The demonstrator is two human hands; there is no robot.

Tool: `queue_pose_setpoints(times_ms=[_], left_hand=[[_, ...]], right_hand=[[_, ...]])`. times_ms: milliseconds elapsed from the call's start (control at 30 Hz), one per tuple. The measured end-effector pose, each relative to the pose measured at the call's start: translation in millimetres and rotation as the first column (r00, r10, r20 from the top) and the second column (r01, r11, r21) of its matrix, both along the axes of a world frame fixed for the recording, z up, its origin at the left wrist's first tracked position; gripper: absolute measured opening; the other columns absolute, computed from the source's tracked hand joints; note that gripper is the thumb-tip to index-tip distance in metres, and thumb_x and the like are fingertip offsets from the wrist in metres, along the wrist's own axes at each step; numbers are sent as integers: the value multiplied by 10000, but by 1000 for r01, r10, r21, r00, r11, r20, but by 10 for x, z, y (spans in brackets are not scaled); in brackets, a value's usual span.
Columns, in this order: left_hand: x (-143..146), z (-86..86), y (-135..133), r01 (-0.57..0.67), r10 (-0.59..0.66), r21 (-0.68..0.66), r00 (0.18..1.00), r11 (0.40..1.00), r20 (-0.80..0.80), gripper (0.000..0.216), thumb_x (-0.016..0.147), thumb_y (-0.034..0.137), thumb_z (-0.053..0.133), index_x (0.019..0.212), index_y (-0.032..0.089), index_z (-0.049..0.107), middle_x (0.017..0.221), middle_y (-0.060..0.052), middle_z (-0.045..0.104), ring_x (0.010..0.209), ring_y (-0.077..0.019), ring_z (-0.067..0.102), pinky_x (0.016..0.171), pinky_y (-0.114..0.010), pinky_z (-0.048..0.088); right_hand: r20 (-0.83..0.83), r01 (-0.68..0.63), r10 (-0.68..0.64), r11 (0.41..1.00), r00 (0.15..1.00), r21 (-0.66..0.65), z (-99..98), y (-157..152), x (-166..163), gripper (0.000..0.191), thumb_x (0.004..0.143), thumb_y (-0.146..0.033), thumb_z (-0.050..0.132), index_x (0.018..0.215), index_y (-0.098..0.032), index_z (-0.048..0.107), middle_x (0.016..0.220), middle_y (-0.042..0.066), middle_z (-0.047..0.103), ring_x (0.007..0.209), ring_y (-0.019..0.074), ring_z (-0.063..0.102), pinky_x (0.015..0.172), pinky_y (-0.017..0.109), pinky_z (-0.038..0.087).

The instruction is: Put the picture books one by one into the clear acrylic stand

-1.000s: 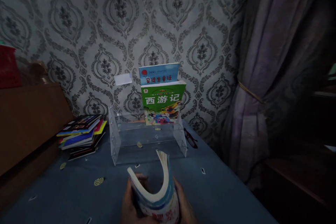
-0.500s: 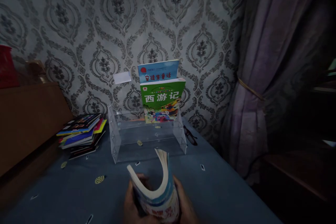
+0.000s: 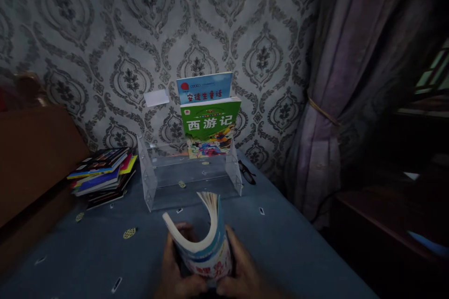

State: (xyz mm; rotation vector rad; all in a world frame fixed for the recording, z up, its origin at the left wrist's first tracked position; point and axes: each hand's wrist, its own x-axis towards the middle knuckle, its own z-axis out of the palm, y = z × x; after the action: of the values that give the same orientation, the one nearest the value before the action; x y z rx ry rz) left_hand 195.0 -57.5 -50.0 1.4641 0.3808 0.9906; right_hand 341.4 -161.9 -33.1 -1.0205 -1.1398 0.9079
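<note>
Near the bottom middle, a thick paperback book point(image 3: 206, 251) with a pale blue and white cover and red lettering is bent into a U, its cover towards me. My left hand point(image 3: 177, 266) is closed on its left side, the thumb pressing the lower cover. On its right side my right hand point(image 3: 242, 266) grips it too, thumb low on the cover. Behind it stands a clear acrylic book rack point(image 3: 149, 180). A green book point(image 3: 210, 126) leans upright in the rack, with a blue book point(image 3: 205, 86) behind it.
A messy stack of books point(image 3: 103, 177) lies left of the rack, beside a brown box-like piece point(image 3: 38, 154). Dark-framed glasses point(image 3: 247, 173) rest right of the rack. A blue cloth point(image 3: 291, 247) covers the table, and a tied curtain point(image 3: 315, 149) hangs at the right.
The view has turned slightly, so the rack and the books sit a little further left and higher. Both hands still hold the bent book, and their thumbs now show more clearly on its cover.
</note>
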Motion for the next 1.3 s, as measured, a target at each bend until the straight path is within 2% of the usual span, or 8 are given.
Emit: queue_pose_setpoints(times_ms=[200,300,467,567,767,867,1000,1300], left_hand=[[-24,64,-67,88,-89,-65,996,994,-3,948,428,663,928,1175,191,585,939,-83,701,839,-294,680,755,-390,570],[-61,95,-75,67,-70,-81,997,994,-27,978,403,651,942,1187,191,582,1048,-108,715,965,-338,691,855,-426,571],[-94,137,-6,21,-15,149,999,989,-39,888,495,675,905,1170,188,595,847,-43,698,746,-240,671,658,-319,551],[-91,195,67,29,-15,242,998,970,-59,815,560,649,891,1168,201,585,802,-17,674,681,-208,643,619,-300,527],[-153,164,243,-66,103,180,973,981,-206,947,494,727,867,1214,186,573,947,-64,670,1040,-318,648,911,-398,532],[-180,118,295,-78,117,161,962,984,-248,949,477,690,888,1217,191,564,1044,-92,671,1151,-350,610,1020,-454,488],[-210,121,332,-77,136,186,933,980,-333,829,540,647,873,1165,187,581,1135,-125,665,1153,-355,605,1010,-476,493],[-269,306,338,-10,180,328,852,945,-492,572,760,565,740,1179,200,603,1019,-76,677,1016,-281,633,890,-400,531]], right_hand=[[-72,-154,154,988,985,15,66,-35,9,1007,588,-768,803,1367,-206,499,1234,132,653,1175,321,599,986,428,505],[-107,-156,156,988,982,16,15,-36,21,1051,584,-803,776,1395,-216,455,1224,129,649,1165,312,605,951,417,523],[42,-16,16,1000,999,20,58,-86,95,1003,612,-843,720,1346,-201,483,1162,106,629,1031,265,615,877,370,544],[161,64,-74,996,984,68,137,-116,141,856,751,-777,663,1355,-194,499,1111,93,623,1017,255,605,892,369,544],[99,177,-180,983,979,47,161,-94,173,610,932,-624,508,1420,-260,474,1048,55,630,744,193,633,618,321,590],[140,266,-278,959,950,101,144,-67,199,521,952,-567,507,1370,-257,521,989,36,640,779,196,640,711,328,592],[179,372,-404,909,897,187,143,-39,251,387,979,-521,495,1225,-246,609,929,30,646,884,215,630,807,329,562],[195,445,-502,853,843,273,189,-80,387,381,1015,-512,431,908,-210,637,774,2,583,705,150,547,671,243,491]])
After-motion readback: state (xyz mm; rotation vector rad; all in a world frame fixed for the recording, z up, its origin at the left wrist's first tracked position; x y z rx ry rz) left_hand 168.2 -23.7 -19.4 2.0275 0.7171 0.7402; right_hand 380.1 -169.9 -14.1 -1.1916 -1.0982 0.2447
